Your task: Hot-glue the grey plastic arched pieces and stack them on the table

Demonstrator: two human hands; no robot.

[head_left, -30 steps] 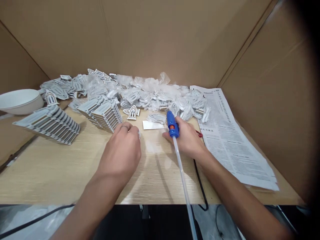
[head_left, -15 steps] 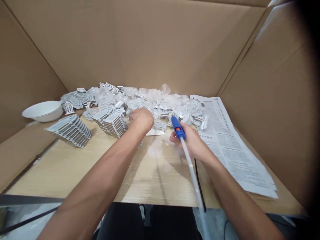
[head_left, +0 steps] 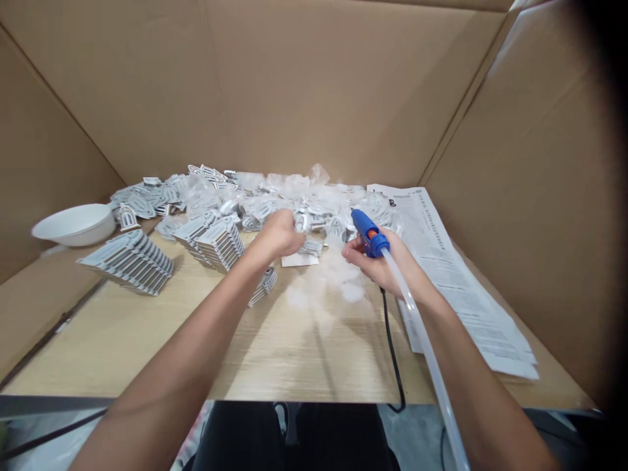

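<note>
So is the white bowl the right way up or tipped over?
Upright: the white bowl has its open side facing up.

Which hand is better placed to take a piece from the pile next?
Probably the left hand: it is at the near edge of the pile, while the right hand is occupied with the glue gun.

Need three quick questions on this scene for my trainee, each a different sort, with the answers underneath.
1. Which hand holds the blue glue gun?
2. True or false: the white bowl is farther left than the newspaper.
3. What colour is the cord hanging below the gun? A) white B) black C) red

Key: 1. The right hand. 2. True. 3. B.
</note>
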